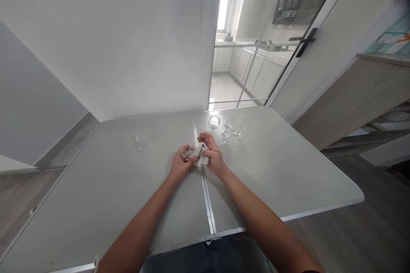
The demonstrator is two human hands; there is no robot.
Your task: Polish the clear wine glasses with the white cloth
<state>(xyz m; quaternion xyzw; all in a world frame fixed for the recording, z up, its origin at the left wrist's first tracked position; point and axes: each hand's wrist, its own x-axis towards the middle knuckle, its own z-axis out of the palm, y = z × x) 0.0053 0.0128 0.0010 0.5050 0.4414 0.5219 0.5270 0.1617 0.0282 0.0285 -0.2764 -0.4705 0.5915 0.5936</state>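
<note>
My left hand (181,163) is closed around a clear wine glass (188,152), which is tilted over the middle of the table. A pale cloth (201,156) is bunched in my right hand (214,155), its fingers curled about it. The cloth presses against the right side of the glass and hides part of it. Just beyond my hands, three stemmed glasses stand upright in a row: a round one (214,123), a middle one (226,130) and a right one (239,130).
More clear glassware (137,143) is at the table's left, its outline hard to make out. The pale folding table (272,170) has a metal seam (208,204) down its middle. A white wall (144,42) and a glass door (250,59) border its far edge.
</note>
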